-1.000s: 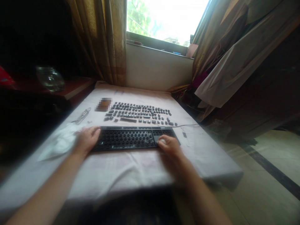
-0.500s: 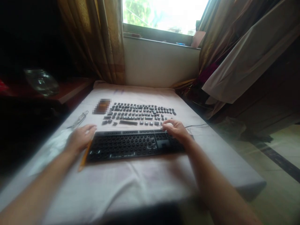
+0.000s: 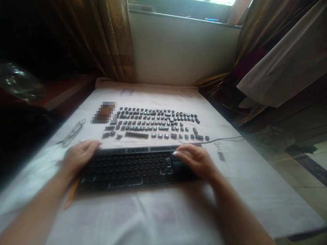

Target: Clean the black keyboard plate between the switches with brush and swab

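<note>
A black keyboard [image 3: 127, 166] with its keycaps off lies on the cloth-covered table. My left hand [image 3: 80, 154] is closed at its upper left corner, with thumb and fingers together on the edge. Over the number-pad end, my right hand [image 3: 195, 158] is closed around a small white wad [image 3: 175, 153], perhaps cotton or tissue, mostly hidden by the fingers. Behind the keyboard, many loose black keycaps [image 3: 143, 123] are laid out in rows. An orange pencil-like stick [image 3: 73, 192] pokes out by the keyboard's left end.
Tweezers or a similar metal tool in clear wrapping [image 3: 74, 132] lie at the left, beside a crumpled pale cloth or plastic [image 3: 47, 166]. A blurred-out brown item [image 3: 104, 112] sits left of the keycaps. A thin cable [image 3: 224, 138] runs off to the right.
The view has tipped downward and closer. My right hand has moved from the keyboard's back edge onto the number-pad area. My left hand stays by the left corner.
</note>
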A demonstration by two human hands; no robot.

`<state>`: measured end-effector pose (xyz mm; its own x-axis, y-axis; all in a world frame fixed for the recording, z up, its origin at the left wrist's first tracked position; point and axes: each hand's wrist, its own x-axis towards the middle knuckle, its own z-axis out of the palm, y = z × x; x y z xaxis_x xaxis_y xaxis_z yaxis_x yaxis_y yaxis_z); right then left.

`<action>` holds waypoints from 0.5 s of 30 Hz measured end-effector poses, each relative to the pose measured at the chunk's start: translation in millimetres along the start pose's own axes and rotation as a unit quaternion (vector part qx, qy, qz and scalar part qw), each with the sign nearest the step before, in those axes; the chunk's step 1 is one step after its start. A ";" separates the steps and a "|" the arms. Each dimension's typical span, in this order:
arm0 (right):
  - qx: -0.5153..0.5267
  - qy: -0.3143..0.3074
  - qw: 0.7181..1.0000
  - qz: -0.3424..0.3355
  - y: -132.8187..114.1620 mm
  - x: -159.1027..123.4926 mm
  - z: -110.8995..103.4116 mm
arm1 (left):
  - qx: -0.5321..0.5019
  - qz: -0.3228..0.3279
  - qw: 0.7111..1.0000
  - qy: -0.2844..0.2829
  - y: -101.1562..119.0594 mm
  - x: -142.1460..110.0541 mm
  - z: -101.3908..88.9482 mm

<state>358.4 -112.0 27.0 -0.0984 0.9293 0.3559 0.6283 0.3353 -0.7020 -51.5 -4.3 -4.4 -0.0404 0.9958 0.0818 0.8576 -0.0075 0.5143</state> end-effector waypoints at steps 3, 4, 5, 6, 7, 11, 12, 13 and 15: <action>-0.048 0.013 0.998 -0.046 -2.0 -1.4 -0.1 | -0.001 -0.006 1.000 0.005 2.3 -1.4 -0.2; -0.061 0.024 0.996 -0.054 -2.4 -1.7 -0.4 | -0.001 -0.010 1.000 0.006 3.2 -1.5 -0.5; -0.071 0.037 0.995 -0.056 -2.4 -2.0 -0.8 | 0.000 -0.013 1.000 0.007 4.1 -1.5 -0.8; -0.078 0.052 0.994 -0.055 -2.1 -2.4 -1.1 | 0.001 -0.017 1.000 0.007 4.8 -1.6 -1.1; -0.081 0.064 0.993 -0.052 -1.4 -2.8 -1.4 | 0.002 -0.021 1.000 0.007 5.3 -1.6 -1.4; -0.077 0.081 0.992 -0.050 2.8 -4.3 -0.6 | 0.003 -0.035 0.999 0.003 4.8 -1.8 -1.0; -0.078 0.078 0.993 -0.048 3.7 -4.2 0.1 | 0.002 -0.039 0.999 0.003 4.2 -1.9 -0.5; -0.082 0.073 0.993 -0.044 4.4 -4.0 1.2 | -0.001 -0.043 0.999 0.002 3.6 -2.1 0.1; -0.096 0.066 0.993 -0.037 4.7 -2.8 4.4 | -0.005 -0.052 0.999 0.004 2.4 -2.4 1.0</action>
<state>358.3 -112.3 20.0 -0.0557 0.8708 0.4885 0.7596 0.3545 -0.5453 -48.9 -6.6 -4.2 -0.1324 0.9906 0.0336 0.8431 0.0948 0.5294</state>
